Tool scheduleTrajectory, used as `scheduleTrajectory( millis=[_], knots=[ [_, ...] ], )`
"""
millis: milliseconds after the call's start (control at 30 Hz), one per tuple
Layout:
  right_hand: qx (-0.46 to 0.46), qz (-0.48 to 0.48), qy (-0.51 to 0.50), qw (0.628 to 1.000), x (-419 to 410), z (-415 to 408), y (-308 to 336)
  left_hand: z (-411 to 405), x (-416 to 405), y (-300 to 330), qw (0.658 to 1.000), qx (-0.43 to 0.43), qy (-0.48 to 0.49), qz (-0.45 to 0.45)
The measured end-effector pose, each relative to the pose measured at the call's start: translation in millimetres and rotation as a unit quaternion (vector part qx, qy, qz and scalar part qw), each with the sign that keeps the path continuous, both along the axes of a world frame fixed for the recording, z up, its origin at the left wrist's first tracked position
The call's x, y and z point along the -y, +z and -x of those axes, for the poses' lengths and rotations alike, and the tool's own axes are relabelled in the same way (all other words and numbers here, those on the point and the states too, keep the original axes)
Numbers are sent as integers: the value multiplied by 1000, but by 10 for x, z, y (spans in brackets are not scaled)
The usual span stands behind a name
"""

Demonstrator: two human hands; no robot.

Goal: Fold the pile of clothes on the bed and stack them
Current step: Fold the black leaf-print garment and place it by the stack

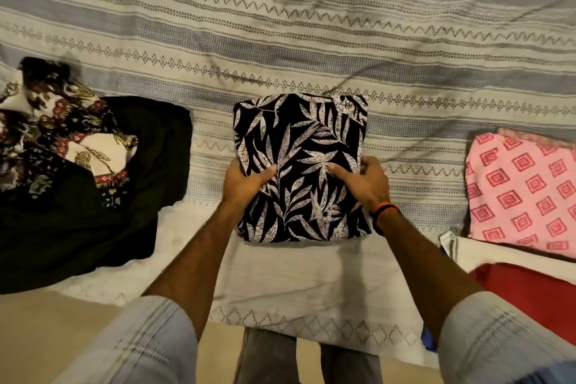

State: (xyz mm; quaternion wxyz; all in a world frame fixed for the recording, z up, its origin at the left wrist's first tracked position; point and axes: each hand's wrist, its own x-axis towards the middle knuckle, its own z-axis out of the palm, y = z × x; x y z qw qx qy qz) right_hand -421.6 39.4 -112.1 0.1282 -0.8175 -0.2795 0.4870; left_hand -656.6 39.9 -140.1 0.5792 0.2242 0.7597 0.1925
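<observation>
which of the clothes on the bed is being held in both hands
The black-and-white leaf-print garment, folded at centre; left hand and right hand grip its sides.

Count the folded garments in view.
3, possibly more. The leaf-print garment lies centre, held at both sides by the left hand and right hand. The pink garment and red garment sit right, cropped. The left pile is unfolded.

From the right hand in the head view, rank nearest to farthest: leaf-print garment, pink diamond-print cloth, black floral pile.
1. Leaf-print garment, centre, gripped by the right hand.
2. Pink diamond-print cloth, on the right.
3. Black floral pile, far left.
</observation>
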Motion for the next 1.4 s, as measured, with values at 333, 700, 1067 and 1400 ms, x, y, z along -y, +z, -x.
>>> scheduleTrajectory(
  millis=[333,700,1067,1400],
  knots=[
    [-80,-70,10,994,5,226,120,-132,9,357,999,53,4,3],
    [-80,-134,-7,988,238,-265,921,-452,71,551,994,93,-40,-45],
    [-54,-171,-40,983,620,-1664,1564,-2029,342,1665,988,99,-80,-88],
    [-30,-200,-44,978,947,-3348,1520,-3645,566,1720,981,143,-94,-88]
  ],
)
